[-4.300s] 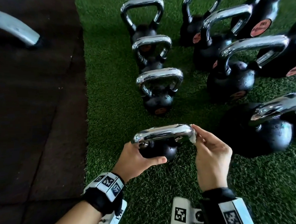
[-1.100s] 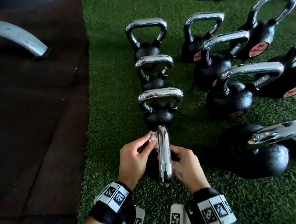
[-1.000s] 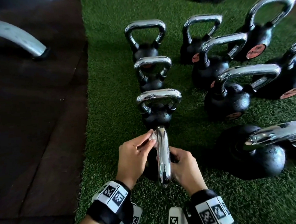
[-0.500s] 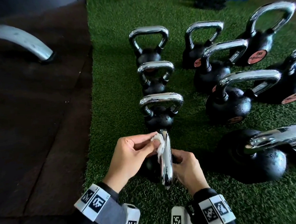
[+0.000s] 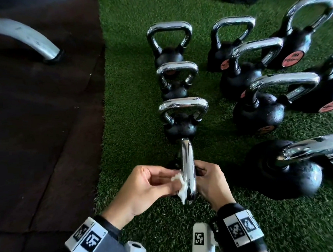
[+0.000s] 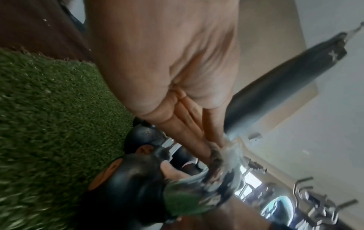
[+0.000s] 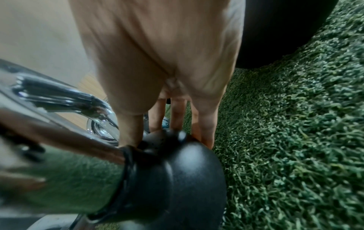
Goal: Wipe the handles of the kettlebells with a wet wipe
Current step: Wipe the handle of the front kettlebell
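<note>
A small black kettlebell stands nearest me on the green turf, its chrome handle [image 5: 188, 167] turned edge-on toward me. My left hand [image 5: 155, 185] pinches a crumpled white wet wipe [image 5: 180, 185] against the near left side of that handle; the left wrist view shows the wet wipe [image 6: 228, 149] at my fingertips on the chrome. My right hand [image 5: 210, 179] grips the black body of the kettlebell [image 7: 173, 171] on its right side, fingers curled round it below the handle. Most of the ball is hidden under my hands.
Three small kettlebells [image 5: 182, 113] stand in a line beyond the held one. Several bigger kettlebells [image 5: 258, 108] crowd the right, the nearest large kettlebell [image 5: 287, 167] close to my right hand. Dark rubber flooring [image 5: 41, 133] borders the turf on the left, with a curved metal bar [image 5: 20, 37].
Over four seconds the kettlebell was turned from side-on to edge-on and the wipe passed to my left hand. In the last second my left hand slid the wipe down the handle toward me.
</note>
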A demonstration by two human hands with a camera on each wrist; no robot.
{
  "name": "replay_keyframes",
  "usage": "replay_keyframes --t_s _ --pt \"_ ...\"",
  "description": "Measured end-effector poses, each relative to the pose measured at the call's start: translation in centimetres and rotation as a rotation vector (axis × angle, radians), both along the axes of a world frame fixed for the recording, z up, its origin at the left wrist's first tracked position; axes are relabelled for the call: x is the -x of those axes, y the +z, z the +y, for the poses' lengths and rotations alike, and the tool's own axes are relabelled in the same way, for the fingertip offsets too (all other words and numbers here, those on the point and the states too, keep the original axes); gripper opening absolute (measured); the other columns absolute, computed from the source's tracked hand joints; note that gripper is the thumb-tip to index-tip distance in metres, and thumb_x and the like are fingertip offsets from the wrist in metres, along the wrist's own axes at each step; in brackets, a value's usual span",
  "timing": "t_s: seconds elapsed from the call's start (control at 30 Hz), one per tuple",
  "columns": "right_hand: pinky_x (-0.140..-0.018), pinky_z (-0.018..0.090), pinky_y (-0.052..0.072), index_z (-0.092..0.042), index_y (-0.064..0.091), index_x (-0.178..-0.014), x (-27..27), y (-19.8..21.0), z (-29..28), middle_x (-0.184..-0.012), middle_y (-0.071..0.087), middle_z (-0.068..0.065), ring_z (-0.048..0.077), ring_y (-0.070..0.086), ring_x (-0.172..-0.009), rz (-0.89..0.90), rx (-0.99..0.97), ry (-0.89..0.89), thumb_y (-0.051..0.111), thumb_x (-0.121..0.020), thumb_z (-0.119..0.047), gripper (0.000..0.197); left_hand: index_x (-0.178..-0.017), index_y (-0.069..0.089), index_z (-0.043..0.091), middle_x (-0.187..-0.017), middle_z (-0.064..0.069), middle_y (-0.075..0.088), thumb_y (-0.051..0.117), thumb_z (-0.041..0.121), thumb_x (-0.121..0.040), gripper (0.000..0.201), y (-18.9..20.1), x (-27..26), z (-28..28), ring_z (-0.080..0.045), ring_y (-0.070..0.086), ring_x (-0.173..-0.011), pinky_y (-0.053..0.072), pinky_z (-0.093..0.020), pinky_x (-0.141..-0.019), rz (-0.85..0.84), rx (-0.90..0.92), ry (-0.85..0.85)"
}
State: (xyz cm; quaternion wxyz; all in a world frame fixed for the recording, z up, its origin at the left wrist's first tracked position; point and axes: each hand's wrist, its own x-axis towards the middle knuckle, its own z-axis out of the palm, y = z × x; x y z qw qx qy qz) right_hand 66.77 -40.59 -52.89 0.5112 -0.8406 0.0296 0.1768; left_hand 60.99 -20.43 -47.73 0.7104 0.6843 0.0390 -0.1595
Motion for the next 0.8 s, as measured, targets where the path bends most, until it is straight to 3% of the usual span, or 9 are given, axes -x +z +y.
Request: replay_keyframes --t_s 0.13,0.27,0.33,0.43,0.5,0.57,0.63,0.7,0.8 --pt "-0.088 0.036 0.059 -0.026 0.074 -0.117 0.1 0.0 -0.1 -0.103 0.077 -0.008 0.005 0.072 -0.095 0.033 0.007 0.003 0.084 -0.078 -0.037 0.041 -0.113 0.079 0.025 -0.109 0.009 0.08 0.082 0.024 -0.087 0.026 -0.6 1.7 0.0 -0.011 0.076 -0.103 0.058 -0.022 -0.09 -0.113 -0.152 -0.135" --pt "-0.091 0.037 0.059 -0.025 0.073 -0.12 -0.2 -0.2 -0.1 -0.109 0.076 -0.006 0.006 0.071 -0.1 0.04 0.006 -0.003 0.083 -0.078 -0.039 0.046 -0.109 0.078 0.038 -0.109 0.022 0.077 0.079 0.042 -0.083 0.027 -1.1 3.0 -0.3 -0.001 0.074 -0.102 0.056 -0.015 -0.088 -0.201 -0.311 -0.076" --pt "-0.091 0.037 0.059 -0.025 0.072 -0.121 -0.2 -0.5 -0.2 -0.109 0.076 -0.006 0.007 0.071 -0.101 0.049 0.018 -0.001 0.083 -0.078 -0.04 0.048 -0.105 0.08 0.038 -0.106 0.025 0.077 0.079 0.04 -0.082 0.023 -1.7 3.3 -0.6 -0.004 0.076 -0.094 0.06 -0.02 -0.081 -0.188 -0.363 -0.04" --pt "-0.092 0.036 0.059 -0.026 0.071 -0.122 -0.1 -0.8 -0.2 -0.109 0.075 -0.008 0.006 0.07 -0.101 0.046 0.018 -0.007 0.083 -0.077 -0.043 0.05 -0.098 0.075 0.057 -0.104 0.047 0.066 0.074 0.041 -0.085 0.02 -2.3 3.3 -0.9 -0.014 0.075 -0.068 0.062 -0.032 -0.059 -0.184 -0.538 -0.035" --pt "-0.092 0.034 0.058 -0.027 0.071 -0.122 0.0 -0.6 -0.1 -0.109 0.075 -0.008 0.005 0.069 -0.101 0.038 0.025 0.003 0.082 -0.077 -0.045 0.049 -0.098 0.069 0.061 -0.105 0.056 0.057 0.067 0.047 -0.088 0.017 -2.4 3.3 -0.9 -0.015 0.077 -0.081 0.063 -0.041 -0.071 -0.209 -0.588 -0.073" --pt "-0.085 0.021 0.056 -0.031 0.07 -0.123 -0.1 0.0 -0.3 -0.11 0.074 -0.011 0.0 0.067 -0.099 0.031 0.063 0.056 0.081 -0.078 -0.045 0.048 -0.104 0.068 0.058 -0.11 0.052 0.059 0.062 0.055 -0.085 0.02 -2.3 3.0 -0.7 -0.002 0.075 -0.094 0.062 -0.034 -0.083 -0.236 -0.579 -0.102" --pt "-0.065 0.007 0.045 -0.032 0.07 -0.123 -0.3 1.1 -0.9 -0.106 0.073 -0.013 -0.004 0.063 -0.085 0.049 0.114 0.15 0.08 -0.08 -0.041 0.045 -0.107 0.072 0.055 -0.116 0.038 0.068 0.068 0.048 -0.084 0.024 -2.3 2.5 -0.1 -0.005 0.075 -0.095 0.062 -0.032 -0.083 -0.191 -0.54 -0.075" --pt "-0.057 0.006 0.041 -0.033 0.073 -0.117 -0.5 2.8 -1.6 -0.101 0.074 -0.012 -0.003 0.062 -0.075 0.016 0.158 0.145 0.079 -0.083 -0.036 0.035 -0.109 0.077 0.045 -0.116 0.026 0.073 0.075 0.036 -0.084 0.027 -2.2 1.9 0.5 -0.009 0.074 -0.097 0.063 -0.032 -0.083 -0.167 -0.429 0.019" --pt "-0.063 0.007 0.049 -0.035 0.079 -0.092 -0.2 6.2 -2.6 -0.08 0.075 -0.019 -0.004 0.067 -0.072 -0.215 0.122 -0.048 0.081 -0.081 -0.026 0.014 -0.114 0.079 0.035 -0.118 0.008 0.075 0.078 0.03 -0.085 0.029 -1.5 1.0 1.0 -0.015 0.074 -0.101 0.064 -0.032 -0.085 -0.177 -0.245 0.17"
